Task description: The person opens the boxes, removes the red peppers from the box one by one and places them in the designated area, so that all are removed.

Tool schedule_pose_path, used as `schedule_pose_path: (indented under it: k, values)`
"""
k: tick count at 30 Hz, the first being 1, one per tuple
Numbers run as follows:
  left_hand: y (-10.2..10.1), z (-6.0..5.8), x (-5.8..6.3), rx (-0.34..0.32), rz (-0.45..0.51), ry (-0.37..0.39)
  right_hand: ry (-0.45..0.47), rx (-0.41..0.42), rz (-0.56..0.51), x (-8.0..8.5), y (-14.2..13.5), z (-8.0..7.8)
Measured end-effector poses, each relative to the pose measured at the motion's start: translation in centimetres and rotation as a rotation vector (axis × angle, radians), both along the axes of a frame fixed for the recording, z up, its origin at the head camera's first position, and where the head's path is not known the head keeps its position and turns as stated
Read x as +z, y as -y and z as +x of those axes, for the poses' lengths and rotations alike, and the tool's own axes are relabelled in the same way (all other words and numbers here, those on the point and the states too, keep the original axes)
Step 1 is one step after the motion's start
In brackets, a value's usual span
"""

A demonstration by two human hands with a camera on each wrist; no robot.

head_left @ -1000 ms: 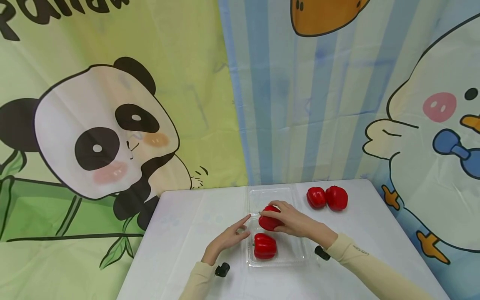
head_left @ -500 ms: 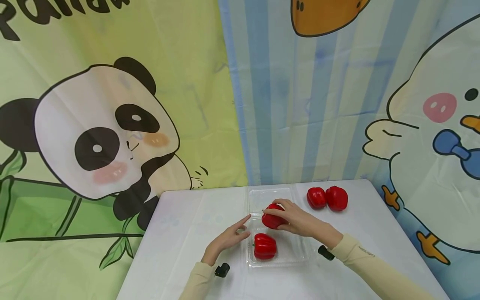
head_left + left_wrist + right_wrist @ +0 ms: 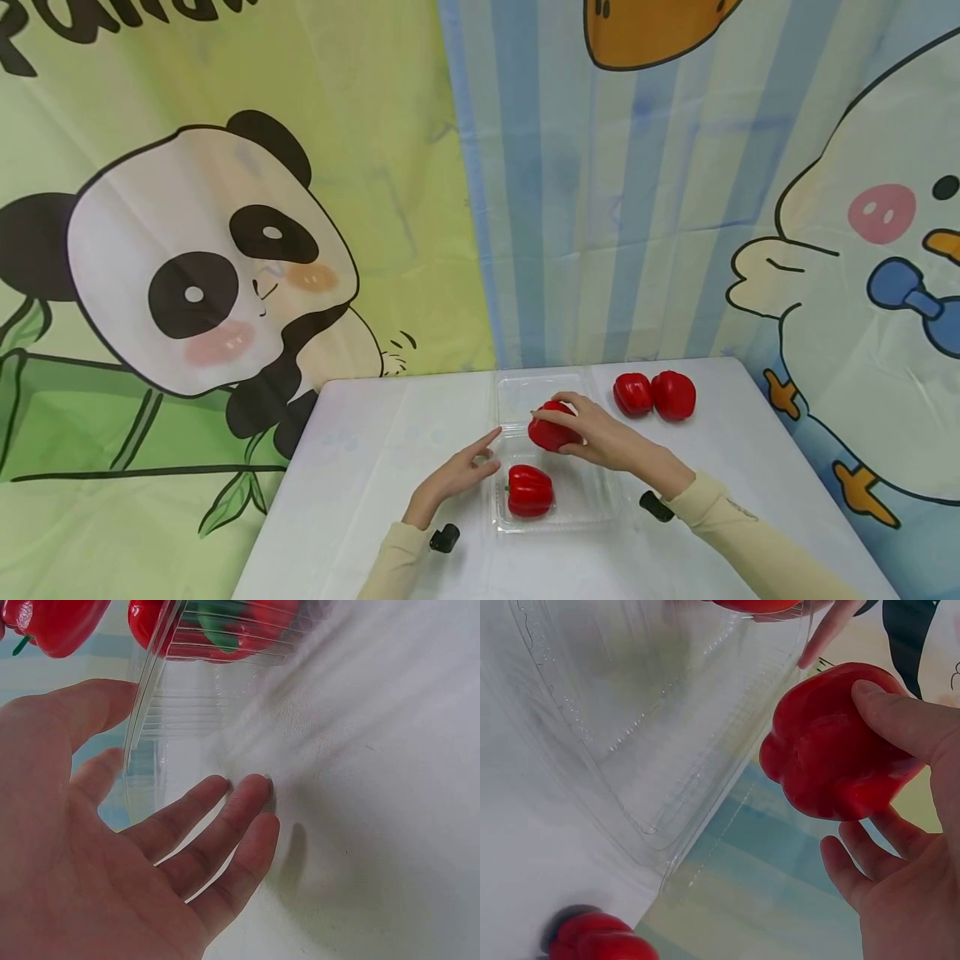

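Note:
My right hand (image 3: 603, 437) grips a red bell pepper (image 3: 547, 429) above the far part of a clear plastic clamshell box (image 3: 588, 500). In the right wrist view the thumb lies across that pepper (image 3: 832, 742), with fingers beneath it. A second red bell pepper (image 3: 530, 492) lies inside the box at the near left, its green stem pointing left. My left hand (image 3: 453, 482) stays at the box's left side. In the left wrist view its thumb and index finger touch the box rim (image 3: 150, 697), while the other fingers extend loosely near the tabletop.
Two more red bell peppers, one on the left (image 3: 632, 395) and one on the right (image 3: 673, 396), sit side by side at the table's back right. The box's lid (image 3: 536, 392) lies folded back toward the rear edge. A cartoon-printed curtain (image 3: 405, 208) hangs behind the white table (image 3: 360, 467).
My right hand has shifted slightly to the right and away from me with the bell pepper in its grip. The left hand has stayed in place at the box.

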State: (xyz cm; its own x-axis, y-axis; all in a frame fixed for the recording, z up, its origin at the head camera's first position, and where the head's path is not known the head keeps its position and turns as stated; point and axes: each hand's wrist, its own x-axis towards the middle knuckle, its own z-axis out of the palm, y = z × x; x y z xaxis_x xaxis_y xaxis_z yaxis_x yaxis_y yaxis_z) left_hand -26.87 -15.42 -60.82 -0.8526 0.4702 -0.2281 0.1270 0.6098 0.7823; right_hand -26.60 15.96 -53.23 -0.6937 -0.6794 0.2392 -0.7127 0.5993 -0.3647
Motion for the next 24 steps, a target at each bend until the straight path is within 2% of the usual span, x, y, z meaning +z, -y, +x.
schedule_pose_path:
  k: [9, 24]
  values:
    - [0.0, -0.1, -0.3, 0.005, -0.004, -0.003, 0.024, -0.033, -0.036, 0.4, -0.9, 0.5]
    - [0.1, -0.2, -0.5, 0.003, -0.003, -0.012, 0.096, -0.133, -0.090, -0.5, -2.4, 1.2]
